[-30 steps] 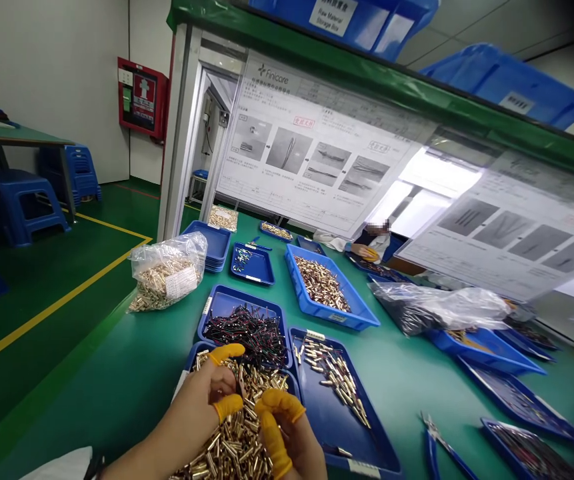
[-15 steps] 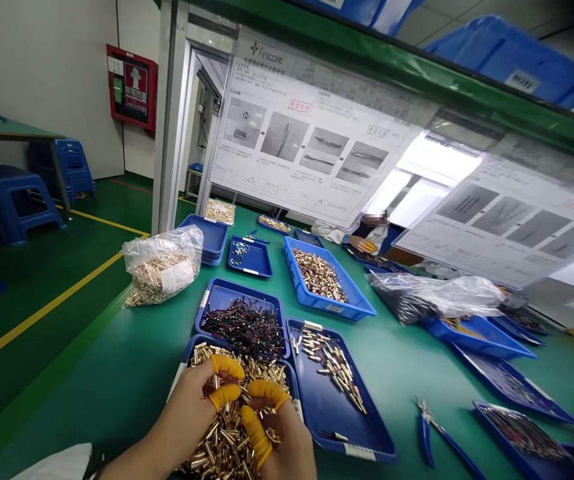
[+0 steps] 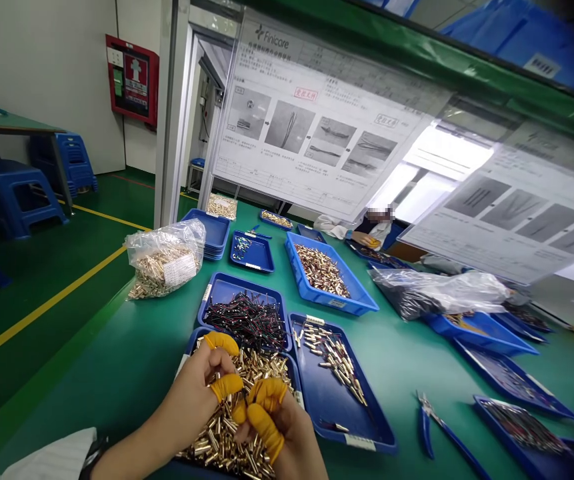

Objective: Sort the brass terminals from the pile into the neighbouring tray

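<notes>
Above a tray [image 3: 294,380] heaped with small gold metal sleeves [image 3: 227,433], my two hands work close together. My left hand [image 3: 207,380], with yellow finger cots, has its thumb and fingertips curled together. My right hand [image 3: 284,420], also in yellow cots, pinches beside it, its fingertips nearly meeting the left thumb. Whatever they grip is too small and covered to name. Just beyond lies a tray of black and red wire leads [image 3: 247,320]. To the right, a long blue tray [image 3: 344,400] holds gold sleeves with wires attached [image 3: 341,363].
Blue-handled pliers [image 3: 431,413] lie at the right, near a tray of dark leads [image 3: 521,427]. A blue bin [image 3: 334,300] of sleeves stands further back. At left are a plastic bag of sleeves [image 3: 164,267] and stacked trays [image 3: 217,233]. A co-worker's hand [image 3: 364,239] shows across the table.
My right hand's fingers have closed in and moved slightly left toward the left hand's fingertips. The view has shifted slightly; the trays look unchanged.
</notes>
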Motion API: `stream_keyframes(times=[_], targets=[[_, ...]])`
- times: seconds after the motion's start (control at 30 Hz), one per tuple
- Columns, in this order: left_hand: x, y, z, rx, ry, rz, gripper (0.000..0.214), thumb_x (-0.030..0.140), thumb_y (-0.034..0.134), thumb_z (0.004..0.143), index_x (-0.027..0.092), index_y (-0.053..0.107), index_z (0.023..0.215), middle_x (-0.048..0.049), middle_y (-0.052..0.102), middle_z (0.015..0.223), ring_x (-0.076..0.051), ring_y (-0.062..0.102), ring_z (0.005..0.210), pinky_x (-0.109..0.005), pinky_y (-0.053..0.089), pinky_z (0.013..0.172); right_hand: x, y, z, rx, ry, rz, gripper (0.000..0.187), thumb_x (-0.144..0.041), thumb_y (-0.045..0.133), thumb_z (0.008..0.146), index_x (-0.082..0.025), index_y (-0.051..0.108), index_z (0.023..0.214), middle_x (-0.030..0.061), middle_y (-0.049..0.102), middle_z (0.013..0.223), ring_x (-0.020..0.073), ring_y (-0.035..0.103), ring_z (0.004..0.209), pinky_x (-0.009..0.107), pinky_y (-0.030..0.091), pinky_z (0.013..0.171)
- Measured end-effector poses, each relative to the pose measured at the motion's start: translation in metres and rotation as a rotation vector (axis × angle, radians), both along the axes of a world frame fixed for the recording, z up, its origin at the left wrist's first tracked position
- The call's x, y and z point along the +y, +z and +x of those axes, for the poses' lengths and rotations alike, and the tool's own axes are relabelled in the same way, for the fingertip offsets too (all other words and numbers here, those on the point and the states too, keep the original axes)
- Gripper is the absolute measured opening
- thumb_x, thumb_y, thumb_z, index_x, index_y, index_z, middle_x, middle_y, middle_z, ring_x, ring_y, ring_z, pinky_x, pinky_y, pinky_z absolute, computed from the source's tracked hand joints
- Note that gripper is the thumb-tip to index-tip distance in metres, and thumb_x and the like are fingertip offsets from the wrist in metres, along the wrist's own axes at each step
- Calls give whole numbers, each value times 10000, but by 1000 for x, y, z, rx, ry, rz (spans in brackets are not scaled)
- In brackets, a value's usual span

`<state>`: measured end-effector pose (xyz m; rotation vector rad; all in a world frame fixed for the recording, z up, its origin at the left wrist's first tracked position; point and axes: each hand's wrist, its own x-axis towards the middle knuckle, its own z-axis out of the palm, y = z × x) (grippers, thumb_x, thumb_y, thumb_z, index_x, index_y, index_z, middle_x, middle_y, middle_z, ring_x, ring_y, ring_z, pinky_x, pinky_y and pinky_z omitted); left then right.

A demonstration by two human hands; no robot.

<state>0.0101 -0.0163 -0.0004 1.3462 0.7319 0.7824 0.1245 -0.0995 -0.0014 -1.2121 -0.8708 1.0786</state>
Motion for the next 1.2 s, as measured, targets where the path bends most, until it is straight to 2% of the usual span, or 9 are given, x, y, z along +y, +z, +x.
stream_keyframes(times=[0.13,0.2,0.33,0.47,0.67,0.77,0.87,1.03,1.2], targets=[[14,12,-10,164,-186,141,40,190,527,735,195,491,749,3,527,763,-178,506,757,-305,401,713,0,9,7,24,26,-119,271,-349,773,610,-160,612,718,-26,622,491,99,562,404,199,443,470],[22,17,-17,330,-208,277,94,148,502,758,203,534,827,-13,538,847,-203,506,825,-334,400,747,-1,8,11,-48,-24,-132,247,-328,778,601,-152,652,720,-6,636,534,106,560,420,205,447,456],[25,21,-27,681,-410,618,347,-100,403,613,189,540,745,-12,535,905,-216,482,921,-349,388,816,-4,-2,17,-227,-144,-60,195,-302,752,625,-165,666,733,29,649,658,162,602,581,242,493,548],[15,17,-23,860,-457,820,367,-134,395,569,162,519,747,-43,552,953,-232,490,934,-350,409,792,-4,-10,14,-399,-166,9,133,-301,635,742,-180,616,795,30,630,701,174,604,645,260,504,624],[14,10,-19,810,-445,991,391,-120,437,642,178,538,875,-40,561,1036,-247,460,1005,-386,369,851,-3,-6,7,-477,-139,51,195,-308,563,791,-180,613,929,43,654,783,187,631,736,242,499,664],[15,4,-19,749,-474,1016,383,-135,427,652,182,534,837,-20,575,969,-218,480,943,-328,391,801,-3,-7,3,-445,-222,33,246,-397,564,776,-168,630,838,15,613,648,153,577,579,218,465,547],[14,-2,-18,707,-439,1000,374,-152,399,619,169,515,771,-24,577,917,-201,491,884,-297,403,768,-3,-9,1,-412,-228,0,330,-483,543,766,-160,609,749,-24,514,520,109,453,443,203,359,424],[15,-1,-19,638,-447,1043,346,-120,413,663,188,517,781,-26,581,893,-210,498,865,-291,395,739,-4,-8,0,-402,-242,-40,369,-524,534,752,-161,575,700,-50,445,470,87,371,405,205,261,400],[16,4,-19,552,-506,1090,288,-97,429,710,183,476,666,-7,572,751,-174,515,760,-248,378,674,-4,-7,0,-477,-257,9,323,-481,511,772,-176,574,688,-56,402,500,91,323,426,212,268,399]])
